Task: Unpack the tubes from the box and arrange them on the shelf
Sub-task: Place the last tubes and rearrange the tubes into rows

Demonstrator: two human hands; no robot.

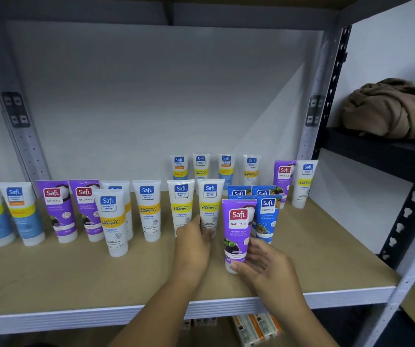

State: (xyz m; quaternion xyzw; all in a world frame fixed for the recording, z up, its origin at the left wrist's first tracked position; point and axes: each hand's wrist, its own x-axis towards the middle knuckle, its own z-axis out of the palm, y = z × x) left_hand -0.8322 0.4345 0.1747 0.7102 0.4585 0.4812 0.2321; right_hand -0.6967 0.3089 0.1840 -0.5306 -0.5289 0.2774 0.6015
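My right hand [264,261] grips a purple tube [237,234] near its white cap, thumb across the front, fingers curled behind. It stands cap-down and upright on the tan shelf [76,276], towards the front, just ahead of the blue tubes [266,216]. Its label shows a red Safi badge, the word NATURALS, and dark fruit with green leaves low on the body — the flat crimped end points up.

My left hand [194,246] reaches to the white Vitamin C tube [210,206] beside it, fingers curled round its lower part; whether it also touches the neighbouring white tube [181,205] I cannot tell.

More tubes stand in loose rows along the shelf — white with yellow bands, purple, pale blue. A brown cloth bundle [389,108] lies on the dark rack to the right.
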